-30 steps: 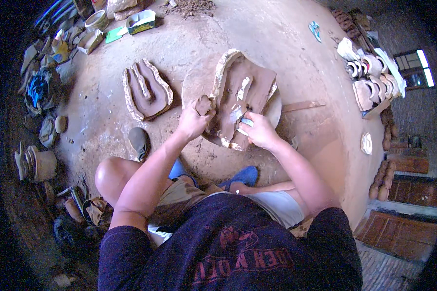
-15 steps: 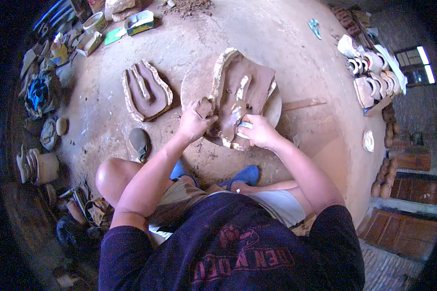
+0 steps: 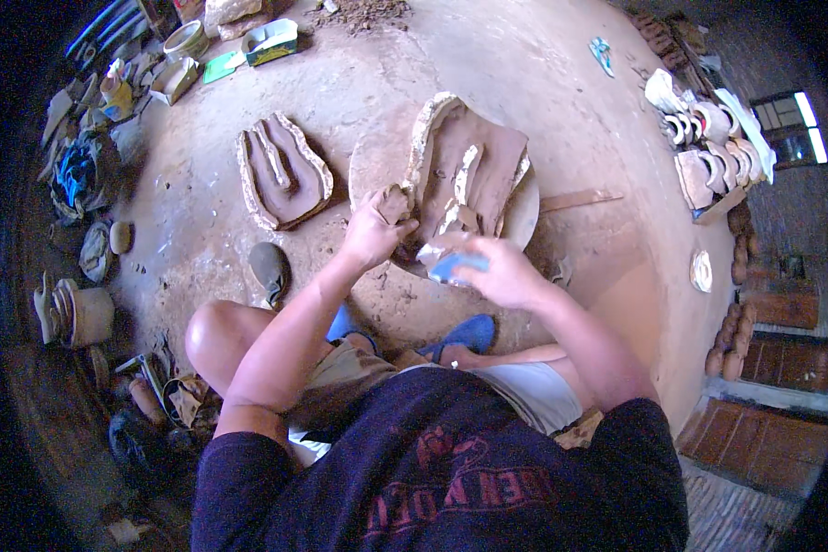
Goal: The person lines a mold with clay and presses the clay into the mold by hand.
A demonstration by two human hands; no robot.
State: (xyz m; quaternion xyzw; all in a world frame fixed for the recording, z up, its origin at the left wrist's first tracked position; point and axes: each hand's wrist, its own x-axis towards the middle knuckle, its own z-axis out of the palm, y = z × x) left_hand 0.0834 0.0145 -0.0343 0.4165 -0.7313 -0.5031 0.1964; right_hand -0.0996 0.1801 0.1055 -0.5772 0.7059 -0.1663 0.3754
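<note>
A white-edged mold lined with brown clay (image 3: 488, 166) lies on a round board (image 3: 370, 166) in front of me, with a white-topped ridge along its middle. My left hand (image 3: 377, 230) is closed around a lump of brown clay (image 3: 395, 204) at the mold's left edge. At the near end, my right hand (image 3: 506, 273) grips a flat blue scraper (image 3: 457, 266); both are smeared by motion. Left of the board lies a smaller clay-lined mold (image 3: 320, 184), apart from both hands.
A grey oval stone-like object (image 3: 268, 267) lies near my left knee. Right of the board is a flat wooden strip (image 3: 580, 201). Boxes (image 3: 271, 43), pots and bags line the left side. Curved clay pieces (image 3: 713, 166) are stacked at the right, near a pale round object (image 3: 700, 271).
My right hand has moved the scraper toward me and slightly left, off the central ridge to the mold's near end. The left hand stays on the clay lump.
</note>
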